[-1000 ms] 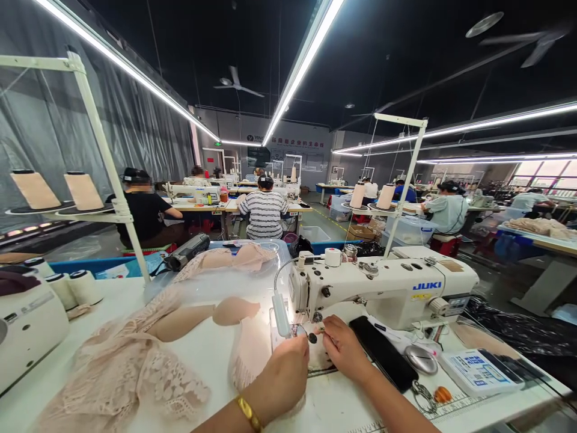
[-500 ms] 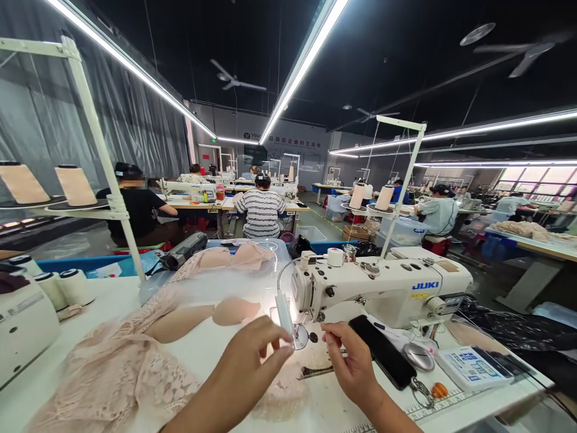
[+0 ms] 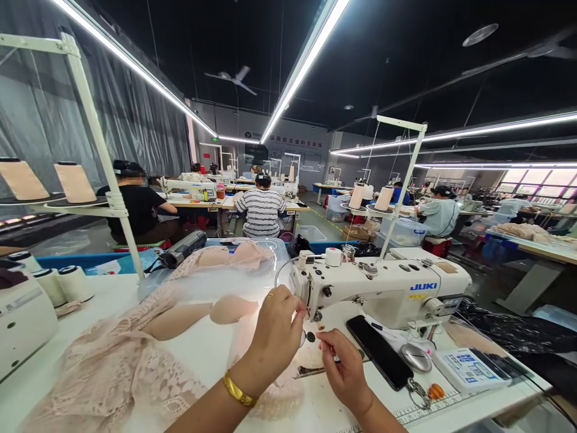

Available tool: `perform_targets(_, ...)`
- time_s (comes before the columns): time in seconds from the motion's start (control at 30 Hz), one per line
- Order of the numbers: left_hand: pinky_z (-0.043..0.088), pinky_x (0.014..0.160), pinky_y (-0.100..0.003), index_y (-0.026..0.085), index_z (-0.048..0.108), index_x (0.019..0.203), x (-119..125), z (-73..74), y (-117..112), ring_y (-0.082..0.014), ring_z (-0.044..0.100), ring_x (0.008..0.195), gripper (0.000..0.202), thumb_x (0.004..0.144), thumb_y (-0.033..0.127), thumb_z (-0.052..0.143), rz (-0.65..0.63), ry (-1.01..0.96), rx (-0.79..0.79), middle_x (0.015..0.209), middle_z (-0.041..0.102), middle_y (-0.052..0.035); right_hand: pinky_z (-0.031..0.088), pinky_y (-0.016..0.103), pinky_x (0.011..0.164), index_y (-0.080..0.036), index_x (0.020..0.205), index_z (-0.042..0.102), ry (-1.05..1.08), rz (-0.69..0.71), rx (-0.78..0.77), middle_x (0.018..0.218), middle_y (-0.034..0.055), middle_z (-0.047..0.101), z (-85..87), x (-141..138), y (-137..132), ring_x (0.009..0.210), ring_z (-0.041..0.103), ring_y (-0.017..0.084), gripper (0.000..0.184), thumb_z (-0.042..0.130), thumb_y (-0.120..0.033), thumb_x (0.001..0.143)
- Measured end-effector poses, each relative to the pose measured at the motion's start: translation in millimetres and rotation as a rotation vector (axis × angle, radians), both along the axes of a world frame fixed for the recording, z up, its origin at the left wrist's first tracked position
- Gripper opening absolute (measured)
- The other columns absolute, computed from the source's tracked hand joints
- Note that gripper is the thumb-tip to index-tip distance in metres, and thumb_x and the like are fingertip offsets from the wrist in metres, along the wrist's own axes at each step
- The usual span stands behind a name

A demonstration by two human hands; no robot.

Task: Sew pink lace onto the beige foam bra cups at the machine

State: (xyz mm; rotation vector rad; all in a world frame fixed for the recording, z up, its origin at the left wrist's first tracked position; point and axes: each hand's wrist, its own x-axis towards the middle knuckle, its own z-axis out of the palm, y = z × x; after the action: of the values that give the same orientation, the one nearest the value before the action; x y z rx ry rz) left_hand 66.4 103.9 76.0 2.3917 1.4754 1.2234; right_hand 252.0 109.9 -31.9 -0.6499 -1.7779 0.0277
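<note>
My left hand (image 3: 276, 332) is raised at the needle end of the white JUKI sewing machine (image 3: 383, 288), its fingers pinched together near the machine's face; what they pinch is too fine to see. My right hand (image 3: 345, 368) hovers just below and right, fingers curled in a pinch near the presser foot. Pale pink lace fabric (image 3: 112, 373) lies on the table to the left, with beige moulded cups (image 3: 228, 308) beside it.
A black phone (image 3: 378, 359), a small white control panel (image 3: 471, 370) and small scissors (image 3: 421, 394) lie right of the needle. Thread cones stand on a rack (image 3: 67, 183) at left. A second machine (image 3: 24, 328) sits at far left. Other workers sit at machines beyond.
My left hand rose from the table up to the machine's face near the needle. My right hand shifted slightly down and stays pinched.
</note>
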Motion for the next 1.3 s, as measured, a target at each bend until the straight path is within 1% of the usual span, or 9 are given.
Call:
perform_targets(0.17,0.038,0.075,-0.040,0.017,0.060,0.081,-11,-5.5,-8,-0.0248,0.052,0.086,0.019,0.090,0.004,0.049,0.026,0.139,0.030,0.091,0.059,-0.0072,0.049,0.027,0.055,-0.021,0.118,0.062,0.010,0.017,0.004,0.077,0.0026,0.062,0.3,-1,-1,0.065,0.059,0.016,0.029,0.049,-0.005,0.097)
perform_targets(0.3,0.034,0.074,-0.040,0.018,0.058,0.078,-8,-12.7,-7,-0.0246,0.050,0.083,0.021,0.089,0.002,0.049,0.112,0.187,0.133,0.090,0.058,-0.0066,0.048,0.026,0.054,-0.020,0.118,0.063,0.008,0.030,0.015,0.076,0.0025,0.062,2.6,-2,-1,0.065,0.059,0.016,0.031,0.049,-0.004,0.096)
perform_targets(0.47,0.032,0.073,-0.040,0.018,0.057,0.078,-4,-12.3,-1,-0.0251,0.049,0.081,0.022,0.093,0.004,0.049,0.204,0.221,0.299,0.085,0.057,-0.0063,0.047,0.026,0.053,-0.020,0.116,0.063,0.014,0.031,0.004,0.076,0.0022,0.062,3.7,-2,-1,0.064,0.059,0.016,0.030,0.049,-0.004,0.096)
perform_targets(0.63,0.033,0.074,-0.041,0.019,0.058,0.076,-4,-15.8,5,-0.0252,0.048,0.078,0.022,0.093,0.007,0.051,0.233,0.314,0.402,0.082,0.057,-0.0060,0.047,0.027,0.055,-0.021,0.117,0.062,0.000,0.048,-0.015,0.077,0.0022,0.061,0.7,-2,1,0.065,0.058,0.016,0.030,0.048,-0.005,0.096)
perform_targets(0.9,0.033,0.074,-0.039,0.018,0.060,0.076,-4,-16.4,4,-0.0234,0.048,0.077,0.022,0.093,0.006,0.052,0.207,0.200,0.482,0.080,0.058,-0.0051,0.048,0.028,0.055,-0.021,0.119,0.062,-0.011,0.054,-0.023,0.079,0.0032,0.064,-0.4,-1,-1,0.065,0.059,0.017,0.031,0.048,-0.005,0.097)
perform_targets(1.0,0.034,0.076,-0.038,0.018,0.062,0.079,-3,-16.5,6,-0.0230,0.049,0.078,0.020,0.093,0.006,0.054,0.192,0.154,0.489,0.080,0.058,-0.0044,0.048,0.029,0.054,-0.020,0.130,0.059,-0.061,0.025,-0.008,0.076,0.0028,0.063,3.7,-5,-5,0.063,0.058,0.018,0.037,0.047,-0.006,0.098)
perform_targets(1.13,0.034,0.076,-0.038,0.018,0.062,0.079,-4,-17.5,8,-0.0224,0.048,0.077,0.020,0.093,0.005,0.054,0.178,0.161,0.510,0.079,0.057,-0.0041,0.051,0.031,0.054,-0.019,0.142,0.053,-0.157,-0.025,0.045,0.074,0.0032,0.065,11.5,-15,-12,0.061,0.060,0.019,0.046,0.048,-0.007,0.097)
perform_targets(1.2,0.034,0.075,-0.038,0.018,0.060,0.078,-4,-17.5,8,-0.0220,0.047,0.076,0.021,0.093,0.005,0.053,0.178,0.153,0.513,0.078,0.057,-0.0039,0.055,0.031,0.056,-0.019,0.142,0.053,-0.163,-0.050,0.035,0.079,0.0051,0.070,13.1,-20,-13,0.064,0.065,0.019,0.046,0.048,-0.007,0.097)
perform_targets(1.3,0.034,0.075,-0.038,0.018,0.057,0.077,-7,-18.2,6,-0.0221,0.048,0.078,0.019,0.089,0.004,0.053,0.145,0.098,0.459,0.079,0.057,-0.0039,0.062,0.031,0.068,-0.020,0.133,0.059,-0.109,-0.080,0.003,0.095,0.0085,0.077,12.6,-18,-12,0.078,0.075,0.021,0.038,0.051,-0.009,0.098)
